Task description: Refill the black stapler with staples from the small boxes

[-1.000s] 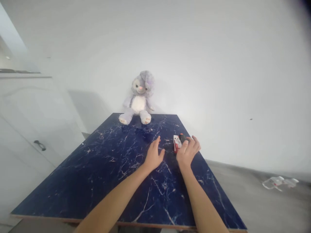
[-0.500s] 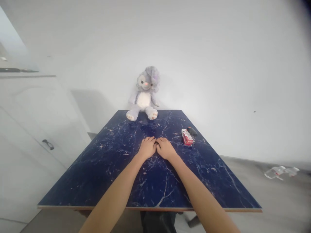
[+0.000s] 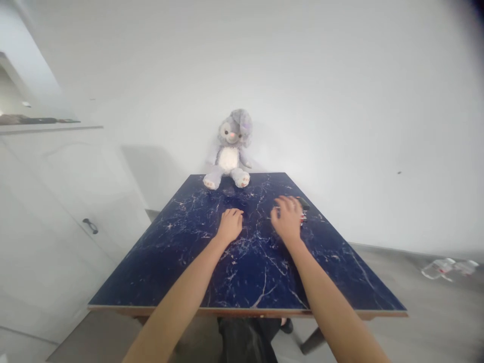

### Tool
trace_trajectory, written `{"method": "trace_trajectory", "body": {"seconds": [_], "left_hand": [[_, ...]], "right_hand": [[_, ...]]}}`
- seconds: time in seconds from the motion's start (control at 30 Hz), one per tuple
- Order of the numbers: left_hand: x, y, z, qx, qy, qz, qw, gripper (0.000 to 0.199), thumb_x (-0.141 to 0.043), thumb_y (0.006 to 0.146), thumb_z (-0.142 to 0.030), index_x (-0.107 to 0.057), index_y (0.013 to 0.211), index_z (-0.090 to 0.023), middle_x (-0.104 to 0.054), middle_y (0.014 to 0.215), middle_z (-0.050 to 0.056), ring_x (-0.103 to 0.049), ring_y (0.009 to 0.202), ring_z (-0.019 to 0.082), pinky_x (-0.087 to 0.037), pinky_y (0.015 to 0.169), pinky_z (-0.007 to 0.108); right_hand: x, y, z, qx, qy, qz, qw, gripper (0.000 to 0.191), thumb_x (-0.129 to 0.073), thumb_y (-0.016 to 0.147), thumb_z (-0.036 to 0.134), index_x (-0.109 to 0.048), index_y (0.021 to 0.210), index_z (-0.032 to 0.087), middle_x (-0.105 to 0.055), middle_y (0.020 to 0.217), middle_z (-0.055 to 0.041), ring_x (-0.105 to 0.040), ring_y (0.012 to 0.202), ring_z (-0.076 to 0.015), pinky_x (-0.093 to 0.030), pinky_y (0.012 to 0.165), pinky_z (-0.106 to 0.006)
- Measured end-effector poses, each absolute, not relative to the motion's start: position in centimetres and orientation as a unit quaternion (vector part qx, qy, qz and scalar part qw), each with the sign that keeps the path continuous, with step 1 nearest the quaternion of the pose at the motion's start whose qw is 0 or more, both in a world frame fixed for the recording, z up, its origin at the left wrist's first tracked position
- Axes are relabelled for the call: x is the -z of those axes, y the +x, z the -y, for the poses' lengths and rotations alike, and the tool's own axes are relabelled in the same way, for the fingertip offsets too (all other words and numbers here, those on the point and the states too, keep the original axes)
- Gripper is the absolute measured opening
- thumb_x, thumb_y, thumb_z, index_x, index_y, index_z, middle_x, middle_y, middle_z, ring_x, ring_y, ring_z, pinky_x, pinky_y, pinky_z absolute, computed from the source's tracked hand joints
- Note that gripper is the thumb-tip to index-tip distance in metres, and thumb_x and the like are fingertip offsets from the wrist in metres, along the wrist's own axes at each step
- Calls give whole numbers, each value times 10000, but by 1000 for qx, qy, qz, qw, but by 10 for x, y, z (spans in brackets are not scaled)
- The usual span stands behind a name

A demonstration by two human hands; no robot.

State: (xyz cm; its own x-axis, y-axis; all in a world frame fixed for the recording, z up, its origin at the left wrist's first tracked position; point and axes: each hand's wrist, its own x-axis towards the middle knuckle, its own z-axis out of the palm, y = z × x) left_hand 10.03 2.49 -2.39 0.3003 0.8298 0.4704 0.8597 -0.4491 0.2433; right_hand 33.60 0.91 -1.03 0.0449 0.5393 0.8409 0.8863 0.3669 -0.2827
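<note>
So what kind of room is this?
It looks like a room in someone's home, though I can't be sure. A white cupboard with a dark handle stands at the side, and a plush bunny sits on a dark blue marbled table.

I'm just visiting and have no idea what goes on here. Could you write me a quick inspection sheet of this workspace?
Surface: dark blue tabletop with white marble-like veins.
Things at hand: red-and-white packet and black object, mostly hidden by the hand.
Clutter: lilac plush bunny seated at the far edge; clear plastic pieces on the floor.
Hands: left hand lies on the tabletop; right hand curves beside the packet, contact unclear.
Cables: nothing seen.
Surroundings: white cabinet door, white wall, grey floor.
</note>
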Motion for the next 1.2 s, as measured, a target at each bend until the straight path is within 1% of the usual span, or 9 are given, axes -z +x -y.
{"method": "trace_trajectory", "body": {"seconds": [0.1,0.2,0.33,0.47,0.57,0.77,0.9,1.03,1.2], "left_hand": [[10,53,-27,288,-805,516,48,316,-436,953,-240,-706,1117,-240,-641,1258,78,-543,1184,252,-391,1074,426],[7,-17,-34,326,-763,552,82,357,-382,952,-257,-714,1046,-166,-623,1216,167,-544,1164,323,-377,1071,517],[24,-96,-49,310,-737,577,169,372,-382,951,-348,-701,1039,-180,-615,1216,145,-559,1156,313,-408,1073,471],[35,-114,-62,303,-730,600,124,369,-389,950,-381,-683,1084,-205,-631,1210,115,-577,1158,291,-446,1048,439],[32,-99,-60,296,-769,562,71,341,-437,933,-396,-690,1081,-222,-649,1226,90,-582,1158,276,-422,1076,437],[14,-82,-44,333,-732,588,-87,291,-533,892,-351,-682,1125,-259,-747,1071,31,-641,1079,255,-452,1025,393],[11,-99,-43,362,-645,667,-86,324,-445,947,-292,-628,1206,-227,-772,938,36,-706,920,215,-504,913,345],[14,-113,-42,391,-577,715,-57,291,-447,965,-295,-661,1143,-208,-766,949,77,-695,973,231,-470,945,349],[17,-113,-38,399,-550,732,-58,263,-455,972,-326,-691,1035,-230,-758,960,74,-702,919,219,-482,837,294]], "right_hand": [[11,388,-15,175,-649,501,546,556,-492,898,380,-501,1372,89,-419,1450,-238,-338,1371,-385,-261,1109,-615],[21,429,-29,24,-714,472,517,693,-438,908,473,-413,1451,43,-485,1394,-267,-446,1312,-372,-345,1086,-528],[27,450,-48,-138,-728,484,466,630,-373,932,561,-541,1407,182,-600,1338,-145,-539,1257,-325,-378,1085,-454],[21,434,-51,-155,-723,500,452,534,-406,928,506,-637,1327,235,-636,1316,-85,-559,1252,-300,-388,1081,-416],[16,397,-48,-169,-722,501,446,521,-388,937,485,-655,1307,235,-657,1286,-79,-586,1220,-294,-416,1052,-402],[14,268,-51,-214,-661,570,439,514,-380,956,500,-629,1337,261,-661,1287,-57,-607,1204,-260,-433,1039,-373],[6,160,-52,-254,-614,619,418,531,-427,946,556,-641,1318,243,-684,1241,-77,-632,1162,-280,-458,1014,-389],[6,76,-46,-239,-573,674,400,496,-398,974,546,-642,1307,270,-733,1098,-72,-686,1039,-274,-494,953,-391],[16,53,-53,-273,-500,728,381,497,-383,986,563,-599,1340,290,-695,1210,-55,-646,1145,-252,-456,1022,-388]]}}
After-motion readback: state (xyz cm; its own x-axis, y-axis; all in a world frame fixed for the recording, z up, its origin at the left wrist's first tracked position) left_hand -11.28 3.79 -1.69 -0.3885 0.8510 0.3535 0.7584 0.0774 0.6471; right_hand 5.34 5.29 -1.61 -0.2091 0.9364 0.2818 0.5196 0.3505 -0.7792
